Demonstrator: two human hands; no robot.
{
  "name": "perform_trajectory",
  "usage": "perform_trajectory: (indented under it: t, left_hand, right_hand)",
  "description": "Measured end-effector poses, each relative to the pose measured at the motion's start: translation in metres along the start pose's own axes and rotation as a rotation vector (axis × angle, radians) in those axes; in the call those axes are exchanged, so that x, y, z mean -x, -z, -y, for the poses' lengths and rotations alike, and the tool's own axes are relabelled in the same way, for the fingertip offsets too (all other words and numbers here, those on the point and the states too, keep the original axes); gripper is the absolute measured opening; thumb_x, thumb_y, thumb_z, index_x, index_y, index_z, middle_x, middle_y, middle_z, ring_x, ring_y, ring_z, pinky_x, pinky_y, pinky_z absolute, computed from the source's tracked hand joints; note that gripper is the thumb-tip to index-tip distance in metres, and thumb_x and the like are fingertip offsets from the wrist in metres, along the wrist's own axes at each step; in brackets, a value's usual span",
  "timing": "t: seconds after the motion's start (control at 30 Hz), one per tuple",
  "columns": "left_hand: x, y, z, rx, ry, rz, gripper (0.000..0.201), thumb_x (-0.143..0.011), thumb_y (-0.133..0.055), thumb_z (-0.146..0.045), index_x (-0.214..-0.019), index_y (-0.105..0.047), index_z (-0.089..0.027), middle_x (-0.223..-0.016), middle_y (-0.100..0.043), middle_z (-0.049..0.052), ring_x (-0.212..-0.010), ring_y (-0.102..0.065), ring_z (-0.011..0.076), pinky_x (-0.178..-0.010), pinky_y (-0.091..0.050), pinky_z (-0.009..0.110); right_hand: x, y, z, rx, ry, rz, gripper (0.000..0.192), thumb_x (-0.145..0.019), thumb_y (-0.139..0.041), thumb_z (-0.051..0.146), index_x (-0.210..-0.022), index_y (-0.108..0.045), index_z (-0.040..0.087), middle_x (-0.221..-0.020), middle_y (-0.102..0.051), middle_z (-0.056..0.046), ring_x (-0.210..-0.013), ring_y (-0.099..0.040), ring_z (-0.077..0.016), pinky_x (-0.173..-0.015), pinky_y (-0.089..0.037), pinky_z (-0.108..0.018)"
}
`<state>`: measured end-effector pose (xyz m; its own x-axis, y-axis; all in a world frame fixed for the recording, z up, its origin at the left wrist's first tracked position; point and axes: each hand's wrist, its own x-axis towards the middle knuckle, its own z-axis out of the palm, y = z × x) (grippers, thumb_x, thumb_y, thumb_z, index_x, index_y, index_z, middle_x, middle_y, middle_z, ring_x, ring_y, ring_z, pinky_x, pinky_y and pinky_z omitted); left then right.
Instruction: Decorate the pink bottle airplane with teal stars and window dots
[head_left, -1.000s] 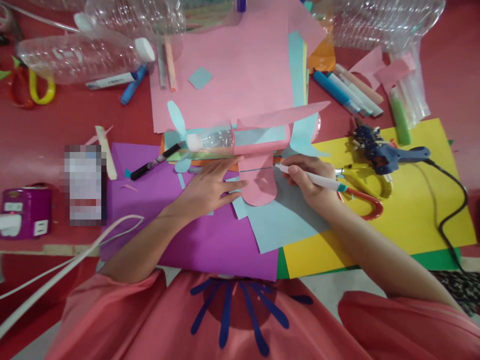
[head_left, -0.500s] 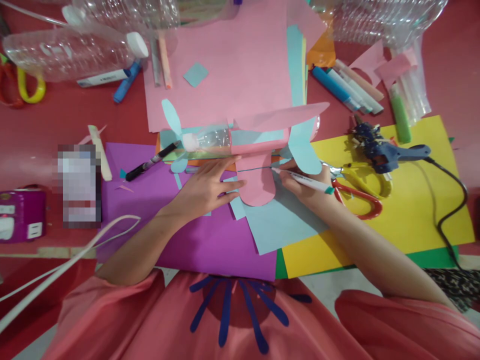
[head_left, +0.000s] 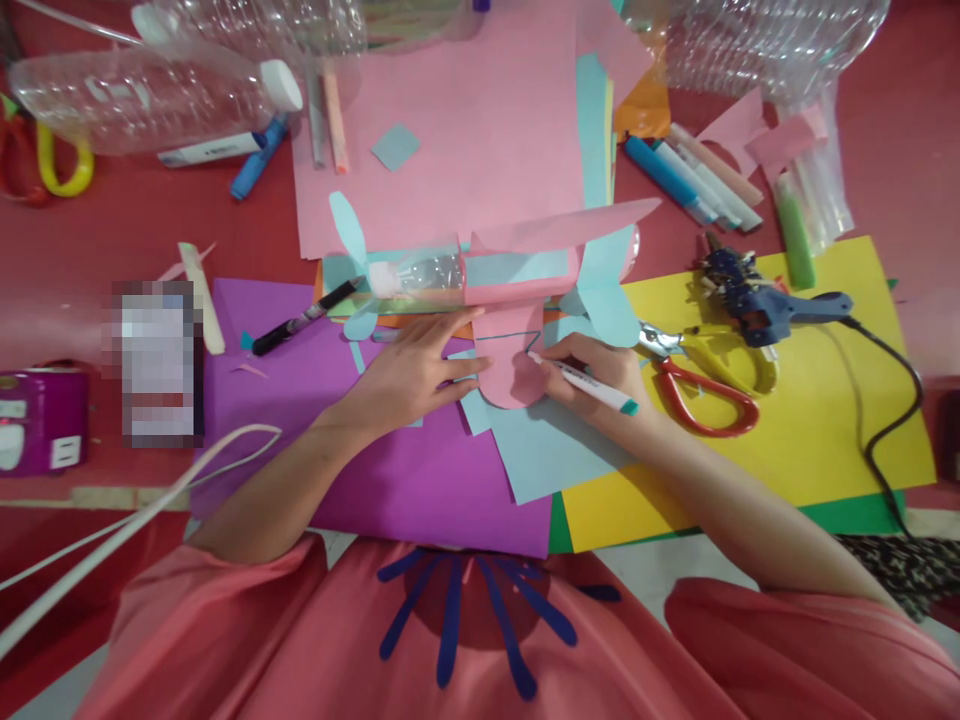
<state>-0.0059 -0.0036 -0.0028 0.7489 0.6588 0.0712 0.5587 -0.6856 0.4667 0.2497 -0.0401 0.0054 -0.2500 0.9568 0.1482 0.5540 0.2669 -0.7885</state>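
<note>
Head view shows two hands on the near side of one pink-wrapped bottle (head_left: pixel 517 290). The left hand (head_left: pixel 409 370) lies loosely spread, grasping nothing, touching one rounded pink flap (head_left: pixel 506 368) that reaches out from the bottle's near side. The right hand (head_left: pixel 609 360) pinches one white marker (head_left: pixel 600 390) with a green end, its tip on the flap. So the flap sits between the hands, bearing two dark lines (head_left: pixel 510 335) that meet at a corner. Right of the wrapped bottle are one pair of scissors (head_left: pixel 661 341), just beside the right hand, and one glue gun (head_left: pixel 769 312). Left of it lie one black pen (head_left: pixel 307 318), one phone (head_left: pixel 159 370) and one purple packet (head_left: pixel 45 425). Beyond it, leftward, are two white-capped clear bottles (head_left: pixel 157 105). Lettering on the marker is too small to read; the phone's screen is blurred.
</note>
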Motion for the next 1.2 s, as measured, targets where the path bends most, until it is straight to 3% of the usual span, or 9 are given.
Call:
perform_trajectory:
  t: [0.5, 0.77, 1.2]
  left_hand:
    - [0.0, 0.0, -0.001, 0.026, 0.014, 0.012, 0.035, -0.1, -0.047, -0.044, -0.124, -0.068, -0.029, -0.153, -0.042, 0.008, -0.13, -0.05, 0.0303, -0.108, -0.045, 0.048]
    - [0.0, 0.0, -0.001, -0.001, 0.002, 0.005, 0.035, -0.1, -0.046, -0.044, -0.12, -0.07, -0.03, -0.153, -0.042, 0.009, -0.128, -0.052, 0.0306, -0.106, -0.047, 0.048]
    - [-0.001, 0.0, 0.0, 0.016, -0.005, -0.007, 0.035, -0.1, -0.046, -0.044, -0.12, -0.071, -0.03, -0.152, -0.043, 0.009, -0.128, -0.053, 0.0308, -0.104, -0.048, 0.049]
  right_hand:
    - [0.005, -0.003, 0.019, 0.047, 0.11, 0.161, 0.012, -0.092, -0.053, 0.026, -0.086, -0.062, 0.021, -0.076, -0.072, -0.004, -0.062, -0.065, -0.0124, -0.056, -0.049, -0.024]
    - [0.005, -0.012, 0.016, 0.081, 0.285, 0.053, 0.009, -0.089, -0.053, 0.018, -0.084, -0.06, 0.02, -0.07, -0.072, -0.003, -0.057, -0.064, -0.0118, -0.053, -0.047, -0.023]
    - [0.009, -0.019, 0.012, 0.125, 0.384, 0.07, 0.01, -0.09, -0.052, 0.019, -0.086, -0.062, 0.018, -0.072, -0.074, -0.005, -0.059, -0.069, -0.014, -0.053, -0.05, -0.022]
